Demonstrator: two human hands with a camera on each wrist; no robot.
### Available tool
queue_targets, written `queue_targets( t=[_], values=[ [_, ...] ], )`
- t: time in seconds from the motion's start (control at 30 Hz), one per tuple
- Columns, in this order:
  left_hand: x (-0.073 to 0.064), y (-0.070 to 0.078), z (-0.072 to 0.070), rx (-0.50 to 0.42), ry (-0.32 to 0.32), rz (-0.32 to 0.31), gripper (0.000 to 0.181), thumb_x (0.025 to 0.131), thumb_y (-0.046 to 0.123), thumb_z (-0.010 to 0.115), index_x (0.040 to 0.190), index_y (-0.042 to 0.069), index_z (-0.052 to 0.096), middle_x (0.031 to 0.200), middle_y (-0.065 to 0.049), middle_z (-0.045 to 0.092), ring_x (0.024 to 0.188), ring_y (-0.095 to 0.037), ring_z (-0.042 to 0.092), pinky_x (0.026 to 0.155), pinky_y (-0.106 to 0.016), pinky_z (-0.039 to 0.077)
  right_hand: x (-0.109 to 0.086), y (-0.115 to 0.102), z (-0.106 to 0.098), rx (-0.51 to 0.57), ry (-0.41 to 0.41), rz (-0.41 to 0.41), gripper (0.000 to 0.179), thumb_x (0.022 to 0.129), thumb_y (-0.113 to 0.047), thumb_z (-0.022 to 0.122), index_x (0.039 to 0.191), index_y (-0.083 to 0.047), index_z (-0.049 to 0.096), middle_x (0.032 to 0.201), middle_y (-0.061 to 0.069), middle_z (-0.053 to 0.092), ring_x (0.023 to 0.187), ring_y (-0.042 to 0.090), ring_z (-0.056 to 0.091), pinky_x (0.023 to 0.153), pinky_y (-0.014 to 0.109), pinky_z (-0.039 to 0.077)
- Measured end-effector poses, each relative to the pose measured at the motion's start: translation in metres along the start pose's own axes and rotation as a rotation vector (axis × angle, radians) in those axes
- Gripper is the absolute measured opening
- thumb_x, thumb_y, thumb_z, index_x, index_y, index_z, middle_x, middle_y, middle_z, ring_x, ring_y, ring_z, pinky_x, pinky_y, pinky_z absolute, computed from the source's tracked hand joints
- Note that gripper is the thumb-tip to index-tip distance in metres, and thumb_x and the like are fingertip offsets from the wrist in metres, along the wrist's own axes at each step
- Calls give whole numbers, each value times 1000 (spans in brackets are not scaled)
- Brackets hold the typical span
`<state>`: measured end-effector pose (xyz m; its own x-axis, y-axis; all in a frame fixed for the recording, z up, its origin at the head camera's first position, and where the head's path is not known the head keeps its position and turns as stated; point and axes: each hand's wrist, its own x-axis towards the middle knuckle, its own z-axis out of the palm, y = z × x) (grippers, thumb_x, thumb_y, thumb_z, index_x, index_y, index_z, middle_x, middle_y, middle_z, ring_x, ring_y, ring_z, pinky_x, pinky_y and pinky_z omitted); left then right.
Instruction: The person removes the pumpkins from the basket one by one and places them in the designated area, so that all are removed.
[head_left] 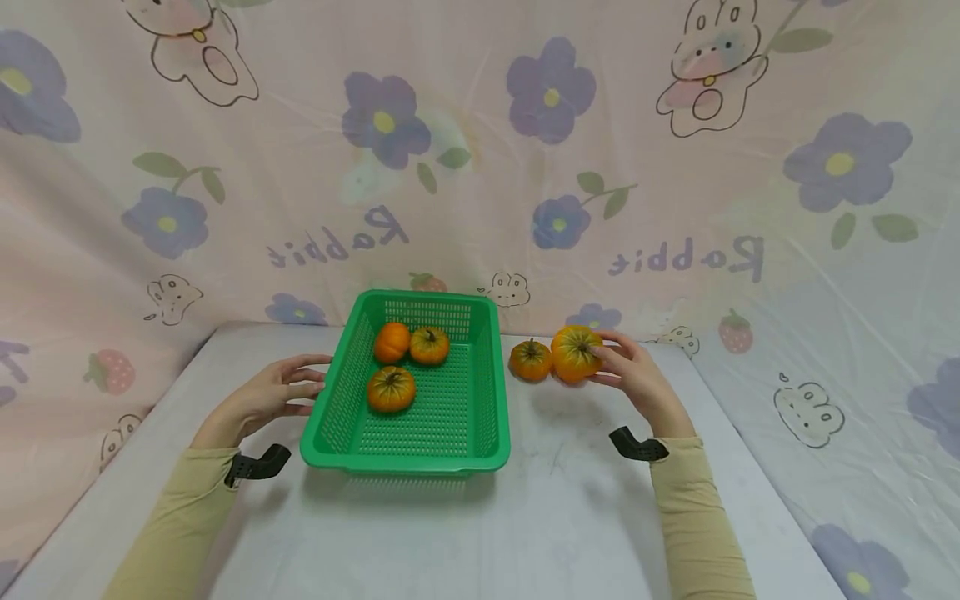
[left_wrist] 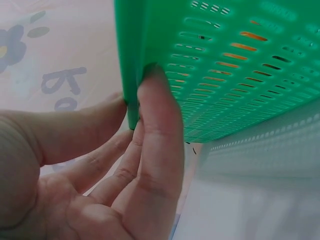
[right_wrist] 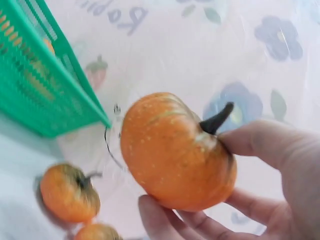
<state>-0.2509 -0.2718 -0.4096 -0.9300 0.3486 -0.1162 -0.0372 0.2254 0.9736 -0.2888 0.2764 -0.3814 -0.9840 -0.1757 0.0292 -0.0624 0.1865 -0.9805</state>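
Observation:
In the head view my left hand (head_left: pixel 273 392) is at the left side of a green plastic basket (head_left: pixel 498 417). The left wrist view shows its thumb and fingers pinching the basket's rim (left_wrist: pixel 131 65). My right hand (head_left: pixel 633 371) grips a small orange pumpkin (right_wrist: pixel 175 150), thumb near the dark stem and fingers underneath, raised off the table. Another small pumpkin (head_left: pixel 530 360) sits on the table between basket and right hand. At the bottom of the right wrist view shows part of a further pumpkin (right_wrist: pixel 97 233), hidden in the head view.
Inside the basket lie three small pumpkins: one on its side (head_left: pixel 392 342), one beside it (head_left: pixel 430 345) and one nearer me (head_left: pixel 391 389). The white table (head_left: pixel 555 517) ends at a patterned cloth backdrop (head_left: pixel 465 192) behind the basket.

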Motion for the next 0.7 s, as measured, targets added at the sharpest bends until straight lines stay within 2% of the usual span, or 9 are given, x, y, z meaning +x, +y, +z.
queue_targets(
  t=[0.17, 0.37, 0.53, 0.7],
  values=[
    [-1, 0, 0, 0, -2, -2, 62, 97, 13, 59, 149, 3, 26, 133, -27, 41, 101, -18, 60, 83, -39, 55, -4, 12, -19, 14, 75, 16, 56, 99, -31, 55, 141, 0, 35, 135, 25, 39, 94, 18, 64, 88, 43, 51],
    [-1, 2, 1, 2, 2, -10, 61, 97, 11, 57, 149, 3, 26, 132, -27, 40, 100, -19, 60, 83, -39, 55, -9, 29, -37, 42, 145, 102, 58, 99, -34, 53, 142, -1, 33, 138, 23, 34, 93, 16, 63, 90, 41, 50],
    [-1, 2, 2, 4, 3, -9, 62, 97, 12, 58, 149, 3, 26, 132, -27, 40, 100, -19, 60, 82, -39, 55, -12, 44, -48, 43, 173, 184, 65, 98, -37, 53, 145, -1, 27, 147, 24, 25, 97, 17, 60, 92, 38, 49],
    [0, 0, 1, 3, 4, -8, 62, 97, 13, 59, 149, 3, 27, 132, -26, 41, 100, -19, 60, 83, -39, 55, -12, 59, -53, 50, 185, 213, 66, 99, -36, 53, 146, 1, 25, 148, 24, 21, 94, 15, 60, 93, 38, 48]
  ],
)
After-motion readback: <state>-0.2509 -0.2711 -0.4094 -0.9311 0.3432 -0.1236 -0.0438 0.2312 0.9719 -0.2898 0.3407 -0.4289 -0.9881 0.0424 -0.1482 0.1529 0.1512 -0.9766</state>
